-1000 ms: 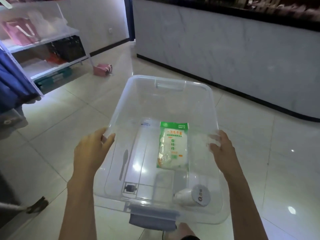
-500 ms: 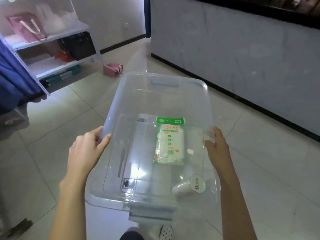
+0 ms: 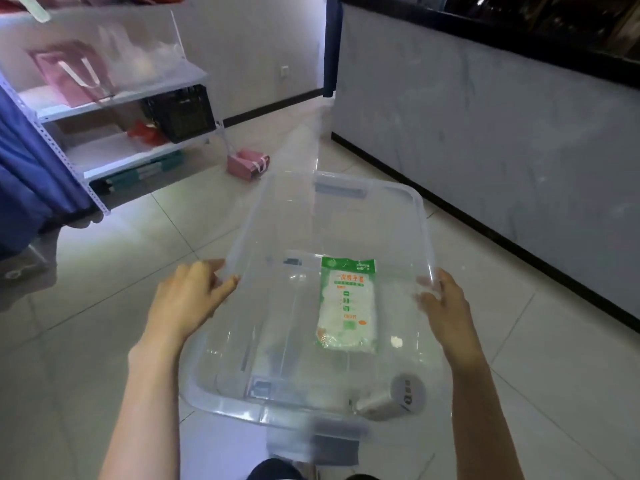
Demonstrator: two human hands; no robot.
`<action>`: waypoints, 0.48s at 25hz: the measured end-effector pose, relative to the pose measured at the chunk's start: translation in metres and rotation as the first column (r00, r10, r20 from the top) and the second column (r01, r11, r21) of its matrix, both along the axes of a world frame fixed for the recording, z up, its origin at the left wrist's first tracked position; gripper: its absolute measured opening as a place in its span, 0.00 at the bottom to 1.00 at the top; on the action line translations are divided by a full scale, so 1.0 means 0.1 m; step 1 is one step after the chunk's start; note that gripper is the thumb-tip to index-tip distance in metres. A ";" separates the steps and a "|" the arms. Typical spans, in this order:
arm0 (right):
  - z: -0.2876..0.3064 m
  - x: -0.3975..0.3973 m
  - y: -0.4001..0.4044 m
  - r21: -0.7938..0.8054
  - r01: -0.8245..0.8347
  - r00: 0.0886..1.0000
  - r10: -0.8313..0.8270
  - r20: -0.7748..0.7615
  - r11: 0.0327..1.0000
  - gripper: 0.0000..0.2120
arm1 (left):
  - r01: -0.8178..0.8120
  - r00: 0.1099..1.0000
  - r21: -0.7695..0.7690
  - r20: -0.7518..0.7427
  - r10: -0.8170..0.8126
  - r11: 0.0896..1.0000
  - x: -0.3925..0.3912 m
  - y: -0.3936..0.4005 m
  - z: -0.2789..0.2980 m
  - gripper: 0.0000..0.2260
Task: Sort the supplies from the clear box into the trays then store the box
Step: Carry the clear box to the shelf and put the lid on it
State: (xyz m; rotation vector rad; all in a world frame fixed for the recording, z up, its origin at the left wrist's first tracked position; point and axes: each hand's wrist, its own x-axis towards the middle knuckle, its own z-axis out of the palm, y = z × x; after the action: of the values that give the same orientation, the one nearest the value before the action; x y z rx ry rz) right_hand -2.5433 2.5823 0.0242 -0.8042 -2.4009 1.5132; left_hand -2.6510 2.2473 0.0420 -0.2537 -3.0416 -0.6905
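Observation:
I carry a clear plastic box (image 3: 420,216) above the tiled floor. My left hand (image 3: 188,297) grips its left rim and my right hand (image 3: 443,306) grips its right rim. Inside lies a green and white packet (image 3: 346,306) flat on the bottom, right of centre. A white paper cup (image 3: 394,398) lies on its side in the near right corner. A thin grey utensil (image 3: 246,355) lies along the left side, blurred. Grey handles sit at the far end (image 3: 341,192) and the near end (image 3: 332,448).
A white metal shelf unit (image 3: 114,102) stands at the left with pink bags (image 3: 69,77) and a black crate (image 3: 180,112). A pink bag (image 3: 247,162) lies on the floor ahead. A long grey counter front (image 3: 502,133) runs along the right. Blue cloth (image 3: 31,174) hangs at far left.
The view has swung right and moved forward with the box; the shelf and pink floor bag are nearer. Both hands keep the same hold on the rims.

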 end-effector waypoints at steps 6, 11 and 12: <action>0.11 -1.61 0.01 0.033 0.045 0.996 -0.042 -0.083 0.998 0.21 | -0.070 0.992 0.136 -0.097 0.084 0.988 -1.47 -0.01 0.17 0.20; 0.03 -3.15 -0.02 0.032 -0.082 0.994 0.084 -0.072 0.996 0.22 | -0.209 0.972 0.132 -0.077 0.220 0.969 -2.51 -0.17 -0.04 0.19; 0.00 -3.43 -0.03 0.030 -0.109 0.992 0.111 -0.060 0.994 0.23 | -0.231 0.969 0.129 -0.055 0.240 0.964 -2.72 -0.21 -0.06 0.19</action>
State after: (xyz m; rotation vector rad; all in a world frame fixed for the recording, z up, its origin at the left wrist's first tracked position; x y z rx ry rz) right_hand -2.8866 2.5791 0.0239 -0.6203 -2.4515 1.5180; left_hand -2.9226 2.2266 0.0356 0.0838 -2.8819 -0.8245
